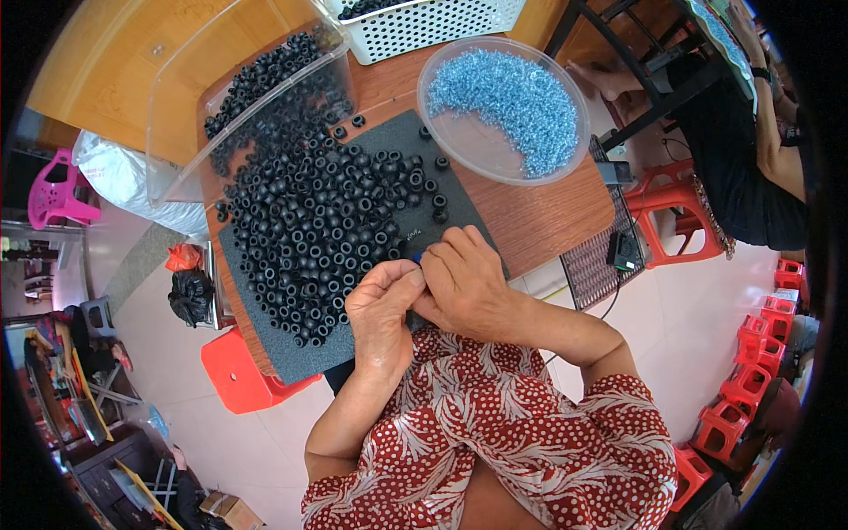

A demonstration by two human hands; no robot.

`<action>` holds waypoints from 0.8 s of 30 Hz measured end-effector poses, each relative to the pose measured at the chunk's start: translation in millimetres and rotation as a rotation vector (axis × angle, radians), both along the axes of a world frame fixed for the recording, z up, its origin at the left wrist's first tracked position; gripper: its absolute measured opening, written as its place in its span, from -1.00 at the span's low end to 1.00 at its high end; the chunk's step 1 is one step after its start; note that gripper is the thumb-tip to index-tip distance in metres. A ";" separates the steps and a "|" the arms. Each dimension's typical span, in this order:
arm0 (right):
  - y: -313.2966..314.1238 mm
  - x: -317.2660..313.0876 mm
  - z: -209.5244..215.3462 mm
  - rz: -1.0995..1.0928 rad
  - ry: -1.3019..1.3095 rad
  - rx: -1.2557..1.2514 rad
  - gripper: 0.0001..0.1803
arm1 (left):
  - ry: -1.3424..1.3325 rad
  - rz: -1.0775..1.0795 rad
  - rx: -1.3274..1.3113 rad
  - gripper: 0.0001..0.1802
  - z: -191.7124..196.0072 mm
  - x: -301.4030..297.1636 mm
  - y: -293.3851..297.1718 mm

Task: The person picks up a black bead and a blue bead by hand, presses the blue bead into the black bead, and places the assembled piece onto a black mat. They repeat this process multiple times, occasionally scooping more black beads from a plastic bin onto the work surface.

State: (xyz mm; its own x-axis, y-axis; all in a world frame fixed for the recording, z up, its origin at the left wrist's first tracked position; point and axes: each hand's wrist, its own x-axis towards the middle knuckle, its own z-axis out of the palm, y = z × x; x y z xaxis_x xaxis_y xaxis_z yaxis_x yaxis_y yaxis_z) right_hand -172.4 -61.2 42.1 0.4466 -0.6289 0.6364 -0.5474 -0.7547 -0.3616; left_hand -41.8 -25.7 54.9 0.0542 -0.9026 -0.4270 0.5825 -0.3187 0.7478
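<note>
My left hand point(382, 305) and my right hand point(466, 278) meet at the near edge of a dark grey mat point(305, 364). Fingers of both are closed in a pinch, and a speck of blue point(418, 258) shows between them; the rest of what they hold is hidden. Just beyond lies a wide heap of small black rings point(309, 230), round pieces with a hole through each. Farther off at the right, a round clear tray point(468, 146) holds many tiny glossy blue pieces point(503, 93).
A clear plastic tub point(181, 159) with more black rings lies at the table's far left. Behind it stands a white perforated basket point(424, 35). Red stools point(237, 371) stand below the wooden table point(552, 212). At the right sits another person point(733, 150).
</note>
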 end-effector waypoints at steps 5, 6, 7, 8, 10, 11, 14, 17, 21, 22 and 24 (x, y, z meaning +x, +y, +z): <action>-2.8 -2.2 -2.7 -0.007 -0.066 -0.041 -0.74 | 0.104 -0.009 0.015 -0.85 6.7 0.2 2.5; -3.4 -2.3 -3.0 -0.010 -0.084 -0.049 -0.74 | 0.103 -0.010 0.016 -0.85 6.8 2.7 3.2; -3.8 -2.4 -3.7 -0.013 -0.100 -0.058 -0.75 | 0.086 -0.068 -0.004 -0.81 6.4 6.9 3.9; -3.8 -3.3 -4.4 -0.014 -0.101 -0.057 -0.75 | 0.069 -0.126 -0.025 -0.78 5.9 9.9 4.8; -3.0 -5.6 -5.4 0.008 -0.078 -0.046 -0.74 | 0.039 -0.146 -0.017 -0.76 4.5 11.7 7.5; -2.9 -6.1 -5.6 0.007 -0.078 -0.045 -0.74 | 0.009 -0.164 -0.011 -0.74 3.9 12.4 9.0; -4.7 -7.4 -5.3 0.087 -0.070 -0.041 -0.72 | -0.084 -0.179 -0.086 -0.73 2.9 14.9 13.1; -8.6 -9.1 -4.6 0.153 -0.086 -0.065 -0.71 | -0.133 -0.127 -0.062 -0.73 3.3 8.4 15.3; -9.8 -10.8 -5.3 0.201 -0.020 -0.128 -0.73 | -0.210 -0.117 -0.088 -0.76 6.8 2.2 17.5; -9.4 -11.1 -6.1 0.212 0.006 -0.141 -0.73 | -0.209 -0.115 -0.102 -0.77 5.3 1.1 18.0; -7.6 -11.7 -7.3 0.207 0.022 -0.142 -0.73 | -0.208 -0.113 -0.116 -0.78 5.8 -0.3 18.6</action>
